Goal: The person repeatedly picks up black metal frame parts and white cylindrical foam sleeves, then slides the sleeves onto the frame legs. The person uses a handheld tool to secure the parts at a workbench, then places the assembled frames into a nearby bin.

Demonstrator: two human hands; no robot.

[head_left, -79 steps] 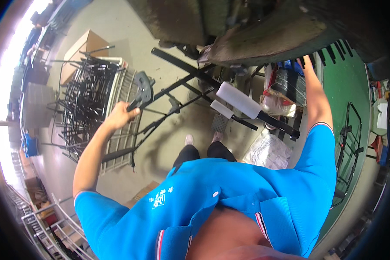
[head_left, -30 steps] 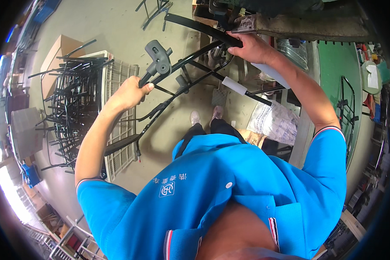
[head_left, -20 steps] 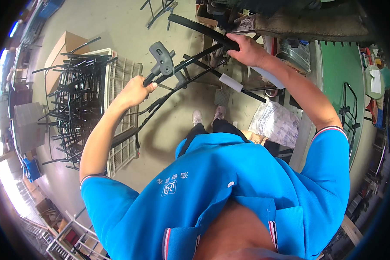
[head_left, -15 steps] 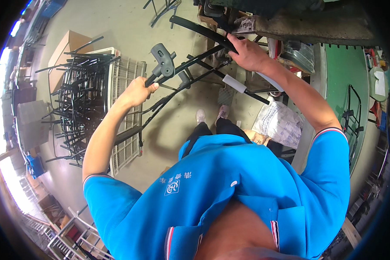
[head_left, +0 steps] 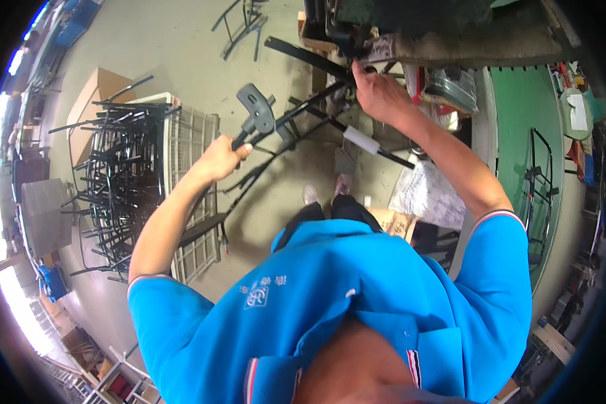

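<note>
A black tubular frame (head_left: 308,101) with crossing bars stretches diagonally between my two hands. My left hand (head_left: 221,159) is closed around one of its tubes, just below a grey plastic joint piece (head_left: 256,110). At the far right my right hand (head_left: 382,96) is at the frame's other end, close under a dark machine (head_left: 444,30). Its index finger stretches forward along the tube, and the other fingers curl, partly hidden. A flat black bar (head_left: 308,56) sticks out leftward from beside that hand. A white sleeve (head_left: 361,141) sits on a lower tube of the frame.
Many black tubular frames are heaped against a white wire crate (head_left: 192,135) on the left, beside a cardboard box (head_left: 101,87). White sacking (head_left: 427,195) lies near my feet at right. Another black frame (head_left: 539,175) rests on a green surface (head_left: 508,108). A frame (head_left: 246,30) stands far ahead.
The frame's near end and my left hand have shifted slightly down and to the right. My right hand has turned, its index finger now stretched toward the machine.
</note>
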